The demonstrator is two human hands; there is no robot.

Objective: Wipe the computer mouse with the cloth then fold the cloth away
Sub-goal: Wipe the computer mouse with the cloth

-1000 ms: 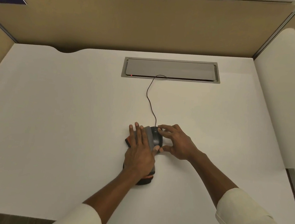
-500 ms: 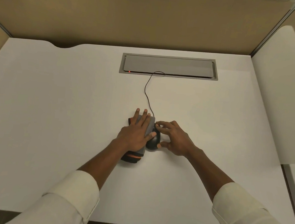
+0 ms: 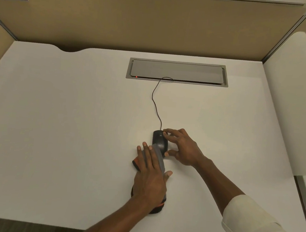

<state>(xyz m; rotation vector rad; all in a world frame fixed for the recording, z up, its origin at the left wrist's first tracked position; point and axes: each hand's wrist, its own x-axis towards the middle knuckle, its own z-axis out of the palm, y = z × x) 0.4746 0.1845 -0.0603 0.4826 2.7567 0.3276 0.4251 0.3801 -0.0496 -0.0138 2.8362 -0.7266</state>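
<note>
The black wired mouse (image 3: 159, 140) lies flat on the desk; the grey-orange cloth (image 3: 160, 160) touches its near end.

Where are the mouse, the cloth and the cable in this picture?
mouse (image 3: 159, 139): head view, on its black top.
cloth (image 3: 160, 158): head view, on its grey edge.
cable (image 3: 156, 105): head view, on its middle stretch.
</note>
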